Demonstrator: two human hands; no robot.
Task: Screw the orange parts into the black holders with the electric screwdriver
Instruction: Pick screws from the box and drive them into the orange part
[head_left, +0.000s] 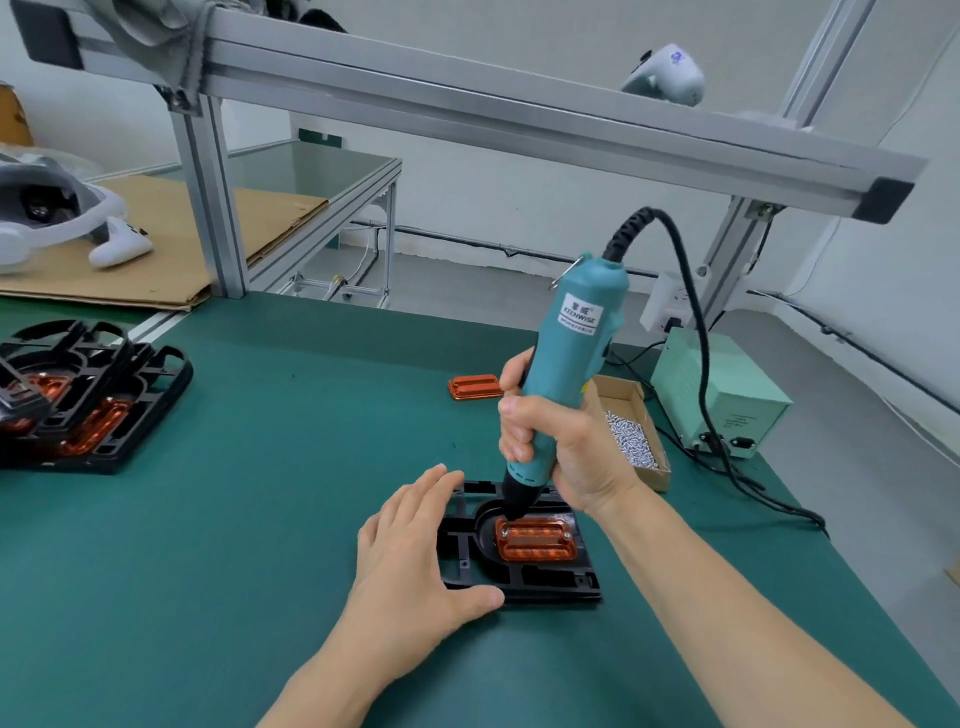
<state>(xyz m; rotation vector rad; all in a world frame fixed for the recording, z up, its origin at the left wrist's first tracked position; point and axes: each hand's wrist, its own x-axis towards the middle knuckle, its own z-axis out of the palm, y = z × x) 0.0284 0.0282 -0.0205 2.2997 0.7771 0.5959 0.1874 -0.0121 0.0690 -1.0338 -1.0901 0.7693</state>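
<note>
- Head view: the right hand (550, 436) has its fingers wrapped round the teal electric screwdriver (563, 374), held near upright with the black nose down at the far-left corner of the orange part (536, 540)
- That orange part sits in the oval recess of a black holder (519, 571) lying flat on the green desk (234, 467), near the front edge
- The left hand (410, 551) lies flat with fingers straight, palm and thumb pressing the holder's left and near edges, gripping nothing
- Risk: the tool leans slightly, so the bit may cam out of the screw head and scar the orange plastic, or drive the screw crooked
- Risk: the left hand only presses, so torque could twist the holder out from under it and shift the orange part off its holes
- Risk: the black cable (696, 322) loops behind toward the power box (722, 395); a tug from it could pull the tool off line
- The open cardboard box of screws (631, 441) sits just beside the right wrist and could be knocked
- A spare orange part (474, 387) lies further back; finished or waiting holders (88, 400) are stacked far left
</note>
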